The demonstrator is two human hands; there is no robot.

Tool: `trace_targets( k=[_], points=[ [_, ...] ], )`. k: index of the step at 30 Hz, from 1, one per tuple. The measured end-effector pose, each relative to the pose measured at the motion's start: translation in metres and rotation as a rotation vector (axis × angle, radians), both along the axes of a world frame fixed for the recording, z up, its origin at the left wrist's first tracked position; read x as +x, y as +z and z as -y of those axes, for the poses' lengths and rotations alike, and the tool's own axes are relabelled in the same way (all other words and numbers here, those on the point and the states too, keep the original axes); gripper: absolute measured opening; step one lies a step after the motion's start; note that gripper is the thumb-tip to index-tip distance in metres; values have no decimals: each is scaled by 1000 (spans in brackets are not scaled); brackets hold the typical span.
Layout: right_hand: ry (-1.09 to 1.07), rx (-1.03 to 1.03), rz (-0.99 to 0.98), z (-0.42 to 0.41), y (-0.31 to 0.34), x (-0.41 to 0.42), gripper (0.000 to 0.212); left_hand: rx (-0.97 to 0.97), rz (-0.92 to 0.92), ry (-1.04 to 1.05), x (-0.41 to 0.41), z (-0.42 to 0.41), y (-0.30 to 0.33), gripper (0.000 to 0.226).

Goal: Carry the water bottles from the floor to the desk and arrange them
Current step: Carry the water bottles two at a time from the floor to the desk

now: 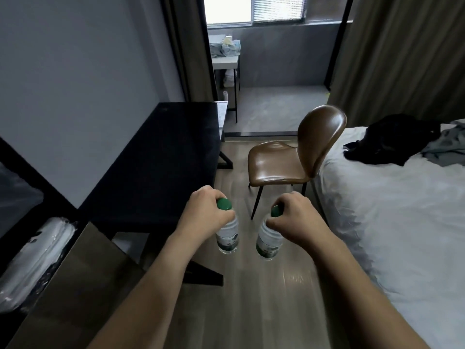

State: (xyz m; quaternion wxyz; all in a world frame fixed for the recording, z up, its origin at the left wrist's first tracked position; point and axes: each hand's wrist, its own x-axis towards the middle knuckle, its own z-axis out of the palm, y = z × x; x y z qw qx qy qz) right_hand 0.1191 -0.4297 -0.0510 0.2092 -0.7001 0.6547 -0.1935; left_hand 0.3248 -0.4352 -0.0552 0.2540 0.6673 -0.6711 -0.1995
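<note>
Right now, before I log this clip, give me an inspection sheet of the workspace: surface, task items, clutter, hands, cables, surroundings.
Surface: black desk against the left wall; nothing seen on its top.
Job's things: two green-capped water bottles, left bottle and right bottle, both hanging upright over the wood floor, not yet on the desk.
Clutter: dark garment and grey cloth on the bed.
Hands: left hand grips the left bottle at its neck; right hand grips the right bottle likewise.
Cables: nothing seen.
Surroundings: brown chair between desk and bed; curtains; window; small white table beyond.
</note>
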Motion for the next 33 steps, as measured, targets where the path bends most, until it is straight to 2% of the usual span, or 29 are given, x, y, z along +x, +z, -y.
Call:
trace_targets(
  k=[3,10,15,22,33],
  points=[
    [0,6,11,42,-1,-5,16,-6,-7,1,-3,40,1,14],
    [32,-16,-10,178,-15,-24,27,21,-25,48,-19,165,-12,13],
    [87,-29,26,275,-13,-41,17,21,-19,73,-33,250,-8,12],
    [92,-39,40,383,-2,-50,23,-5,-38,112,-44,355,3,14],
    [127,24,14,568,-23,-27,26,19,-67,140,-27,530,-17,12]
  ],
)
